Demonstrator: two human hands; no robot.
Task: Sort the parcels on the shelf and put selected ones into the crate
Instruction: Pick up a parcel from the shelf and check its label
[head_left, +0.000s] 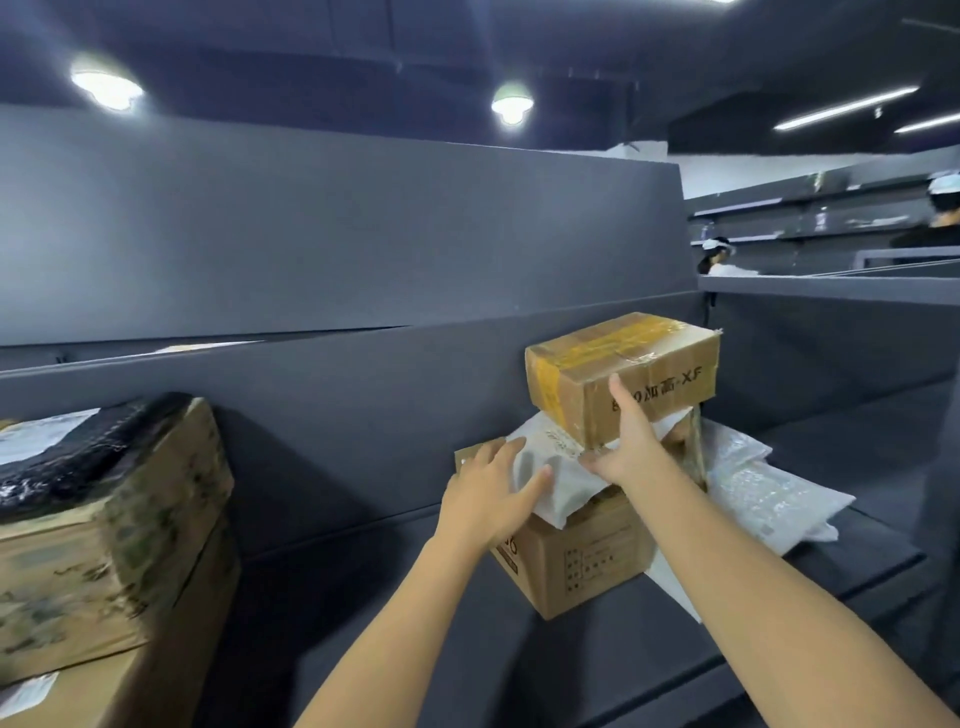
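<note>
A stack of parcels stands on the dark grey shelf (571, 649). At the bottom is a brown carton (576, 566); over it lies a white mailer bag (550, 483); on top rests a taped cardboard box (623, 374), tilted. My left hand (493, 493) lies flat on the white mailer, fingers spread. My right hand (631, 436) presses against the front face and lower edge of the taped box, fingers extended. Bubble-wrap mailers (769, 493) lie to the right of the stack. No crate is in view.
At the left stand large brown cartons (104, 561) with a black wrapped parcel (78, 452) on top. A grey back wall (363, 374) runs behind the shelf. Two people (722, 257) work among far shelves at the upper right.
</note>
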